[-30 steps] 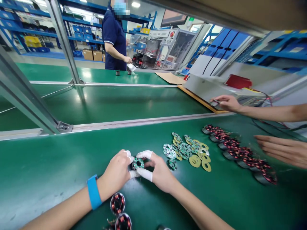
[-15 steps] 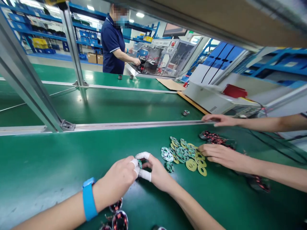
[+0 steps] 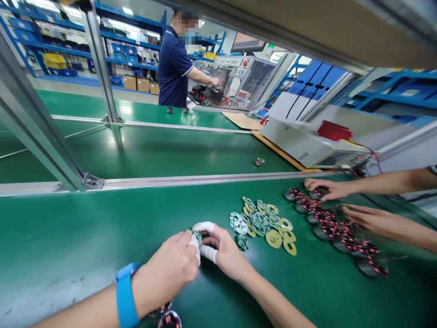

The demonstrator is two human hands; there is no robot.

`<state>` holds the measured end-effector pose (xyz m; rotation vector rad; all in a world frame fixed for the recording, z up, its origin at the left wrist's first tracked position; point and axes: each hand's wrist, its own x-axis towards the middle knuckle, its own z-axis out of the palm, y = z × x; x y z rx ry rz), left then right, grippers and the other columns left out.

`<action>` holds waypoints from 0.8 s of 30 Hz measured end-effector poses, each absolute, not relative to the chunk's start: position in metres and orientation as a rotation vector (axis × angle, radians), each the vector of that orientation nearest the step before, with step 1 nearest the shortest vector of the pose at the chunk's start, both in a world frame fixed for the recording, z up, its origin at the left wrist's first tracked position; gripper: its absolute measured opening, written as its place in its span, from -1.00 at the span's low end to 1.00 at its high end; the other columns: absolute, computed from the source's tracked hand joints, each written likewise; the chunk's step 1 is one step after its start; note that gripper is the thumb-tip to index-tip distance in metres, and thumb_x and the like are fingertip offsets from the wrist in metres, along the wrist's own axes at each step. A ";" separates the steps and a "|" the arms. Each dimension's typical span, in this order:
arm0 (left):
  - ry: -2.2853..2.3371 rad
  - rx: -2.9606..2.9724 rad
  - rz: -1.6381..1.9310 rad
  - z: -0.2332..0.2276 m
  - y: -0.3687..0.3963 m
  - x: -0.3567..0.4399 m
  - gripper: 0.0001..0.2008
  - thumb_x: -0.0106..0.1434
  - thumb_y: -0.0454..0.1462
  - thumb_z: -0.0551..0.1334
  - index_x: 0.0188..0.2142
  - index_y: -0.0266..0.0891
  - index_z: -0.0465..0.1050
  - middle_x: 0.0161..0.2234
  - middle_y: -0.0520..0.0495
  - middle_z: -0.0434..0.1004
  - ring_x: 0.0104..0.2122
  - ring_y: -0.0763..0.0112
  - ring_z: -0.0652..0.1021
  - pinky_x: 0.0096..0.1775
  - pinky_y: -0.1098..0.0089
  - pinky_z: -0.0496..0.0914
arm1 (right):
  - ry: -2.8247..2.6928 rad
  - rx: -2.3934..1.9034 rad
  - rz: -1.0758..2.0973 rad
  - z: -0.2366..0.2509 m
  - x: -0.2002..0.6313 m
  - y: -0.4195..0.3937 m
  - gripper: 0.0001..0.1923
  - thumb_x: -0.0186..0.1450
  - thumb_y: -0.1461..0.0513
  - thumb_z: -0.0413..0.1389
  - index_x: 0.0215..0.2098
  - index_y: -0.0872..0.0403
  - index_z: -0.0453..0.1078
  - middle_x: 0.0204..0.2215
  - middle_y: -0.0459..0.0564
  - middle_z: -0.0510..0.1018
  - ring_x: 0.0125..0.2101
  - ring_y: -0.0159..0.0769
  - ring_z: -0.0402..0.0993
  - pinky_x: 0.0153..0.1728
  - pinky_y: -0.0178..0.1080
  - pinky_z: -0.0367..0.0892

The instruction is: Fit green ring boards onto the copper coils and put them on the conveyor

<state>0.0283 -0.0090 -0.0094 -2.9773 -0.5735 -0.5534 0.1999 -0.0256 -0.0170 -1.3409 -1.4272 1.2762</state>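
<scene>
- Hands at centre foreground: left hand (image 3: 167, 273), with a blue wristband (image 3: 124, 295) on its wrist, and right hand (image 3: 223, 250) meet fingertip to fingertip over the green mat (image 3: 68, 237).
- Fingers: white finger cots (image 3: 204, 226) cover several tips of both hands; the thumbs and forefingers are pinched close together on a small green circuit disc (image 3: 197, 237), which is held on edge just above the mat, between the two hands. The remaining fingers are curled; how firmly each hand grips cannot be told.
- Loose pile of discs (image 3: 262, 221): green circuit rings and yellowish washers lie flat on the mat just right of the right hand, overlapping one another.
- Row of wound coils (image 3: 336, 230): dark round parts with red windings, laid in a diagonal line to the right of the pile.
- Co-worker's hands (image 3: 324, 189): two bare hands reach in from the right edge, one touching the far end of the coil row, the other hovering over its middle.
- Near edge: more wound coils (image 3: 169, 319) show partly under the left wrist.
- Background: a person in a dark blue shirt (image 3: 174, 68) stands at a test machine (image 3: 235, 77); a small part (image 3: 258, 161) lies alone on the conveyor belt (image 3: 170, 146) beyond the metal rail (image 3: 205, 180).
</scene>
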 end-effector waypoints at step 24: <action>-0.799 -3.084 -0.478 -0.014 -0.007 0.032 -0.82 0.15 -0.50 0.12 -0.39 -0.33 0.47 -0.37 -0.19 0.53 -0.24 0.15 0.49 -0.23 0.23 0.40 | -1.540 -1.322 1.372 -0.009 0.216 -0.022 -0.63 0.08 0.28 0.17 -0.12 0.04 0.35 -0.22 0.01 0.46 -0.26 -0.28 0.43 -0.22 -0.19 0.39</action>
